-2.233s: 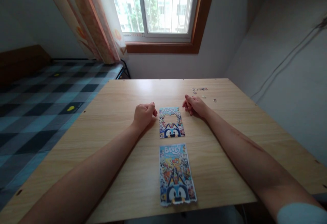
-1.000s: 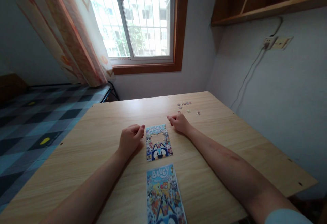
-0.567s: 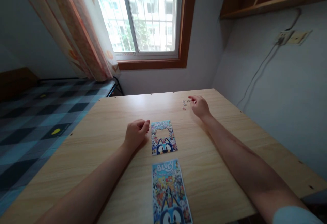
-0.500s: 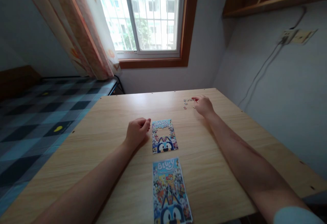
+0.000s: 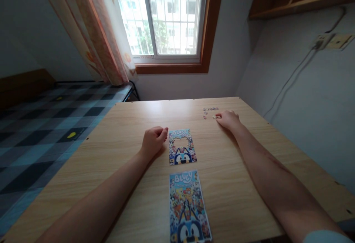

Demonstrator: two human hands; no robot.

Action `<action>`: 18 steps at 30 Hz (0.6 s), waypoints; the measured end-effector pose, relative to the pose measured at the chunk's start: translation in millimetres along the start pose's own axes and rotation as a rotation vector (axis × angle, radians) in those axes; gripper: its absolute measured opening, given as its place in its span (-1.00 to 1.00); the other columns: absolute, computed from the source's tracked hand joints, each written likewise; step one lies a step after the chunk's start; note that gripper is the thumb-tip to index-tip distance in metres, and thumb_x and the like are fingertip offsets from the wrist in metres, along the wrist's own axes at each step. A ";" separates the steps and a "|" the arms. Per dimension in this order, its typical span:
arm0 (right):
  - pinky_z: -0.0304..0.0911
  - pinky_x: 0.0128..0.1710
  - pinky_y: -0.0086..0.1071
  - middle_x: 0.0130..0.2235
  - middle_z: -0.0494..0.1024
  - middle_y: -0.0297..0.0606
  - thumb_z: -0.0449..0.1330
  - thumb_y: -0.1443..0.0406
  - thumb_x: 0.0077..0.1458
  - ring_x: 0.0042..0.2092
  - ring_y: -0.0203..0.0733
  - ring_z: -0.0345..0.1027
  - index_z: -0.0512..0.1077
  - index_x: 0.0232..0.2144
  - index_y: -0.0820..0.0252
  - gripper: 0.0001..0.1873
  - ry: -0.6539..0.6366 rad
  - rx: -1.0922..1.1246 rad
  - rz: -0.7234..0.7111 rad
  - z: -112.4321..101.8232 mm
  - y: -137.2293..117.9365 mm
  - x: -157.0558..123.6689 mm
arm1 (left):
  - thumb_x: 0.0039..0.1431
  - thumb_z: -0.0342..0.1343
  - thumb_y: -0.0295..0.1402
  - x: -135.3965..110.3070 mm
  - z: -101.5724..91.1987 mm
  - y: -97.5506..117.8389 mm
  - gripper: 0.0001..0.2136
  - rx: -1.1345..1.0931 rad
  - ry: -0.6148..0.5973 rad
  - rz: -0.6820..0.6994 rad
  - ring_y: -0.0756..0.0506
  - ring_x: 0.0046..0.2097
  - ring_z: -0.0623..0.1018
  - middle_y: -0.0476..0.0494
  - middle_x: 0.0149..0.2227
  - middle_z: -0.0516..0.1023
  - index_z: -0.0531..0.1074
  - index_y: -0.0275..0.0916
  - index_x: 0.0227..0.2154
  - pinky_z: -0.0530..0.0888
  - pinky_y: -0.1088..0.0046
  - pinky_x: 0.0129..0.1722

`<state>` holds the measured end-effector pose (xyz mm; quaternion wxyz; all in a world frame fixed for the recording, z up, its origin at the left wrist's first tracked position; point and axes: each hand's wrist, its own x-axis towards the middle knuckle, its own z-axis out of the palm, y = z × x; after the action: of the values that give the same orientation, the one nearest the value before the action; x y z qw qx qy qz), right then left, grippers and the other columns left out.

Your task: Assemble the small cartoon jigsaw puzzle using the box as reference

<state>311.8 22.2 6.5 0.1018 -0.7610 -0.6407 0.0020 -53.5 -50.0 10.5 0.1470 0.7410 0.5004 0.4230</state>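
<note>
A jigsaw puzzle with a blue cartoon dog lies on the table, a gap in its upper middle showing bare wood. Just left of it my left hand rests on the tabletop, fingers curled closed; nothing shows in them. Further back on the right, my right hand has its fingertips closed on a small puzzle piece at the table surface. Beyond those fingers runs a short row of loose puzzle pieces, with a few more to the left. Nearest me is a printed picture sheet matching the puzzle.
The wooden table ends at the wall under a barred window. A bed with checked bedding stands left, beside a curtain. A cord hangs from the right wall socket, below a wooden shelf.
My right hand has moved from the back row of pieces toward me, to the piece in front of it. My left hand stays beside the puzzle. The view has shifted slightly left.
</note>
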 end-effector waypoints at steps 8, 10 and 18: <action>0.23 0.06 -0.14 -0.06 0.65 -0.16 0.23 0.14 0.13 0.05 0.06 0.37 0.66 -0.12 -0.08 -0.71 -0.016 -0.008 -0.031 -5.6 -4.6 -2.1 | 0.27 0.01 -0.16 0.3 -0.1 1.5 -0.55 0.003 -0.006 -0.005 -0.05 -0.52 0.45 -0.04 -0.63 0.47 0.38 -0.19 -0.71 0.31 0.41 -0.41; 0.24 0.04 -0.16 -0.08 0.65 -0.18 0.24 0.15 0.13 0.04 0.04 0.38 0.66 -0.15 -0.06 -0.73 -0.024 -0.006 -0.025 -6.6 -5.3 -2.6 | 0.27 0.01 -0.16 0.3 0.4 1.5 -0.56 0.001 -0.007 -0.009 -0.05 -0.52 0.45 -0.04 -0.63 0.47 0.39 -0.19 -0.71 0.31 0.41 -0.41; 0.21 0.06 -0.12 -0.08 0.65 -0.22 0.26 0.12 0.10 0.02 0.06 0.37 0.62 -0.06 -0.06 -0.66 0.010 0.003 -0.021 -2.6 2.1 0.7 | 0.27 0.01 -0.16 -0.1 4.1 2.5 -0.57 -0.006 -0.009 -0.037 -0.05 -0.50 0.46 -0.05 -0.63 0.47 0.41 -0.20 -0.70 0.32 0.40 -0.41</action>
<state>314.3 22.2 8.8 0.1059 -0.7542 -0.6480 -0.0018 -48.9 -50.4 9.6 0.1591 0.7331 0.5122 0.4182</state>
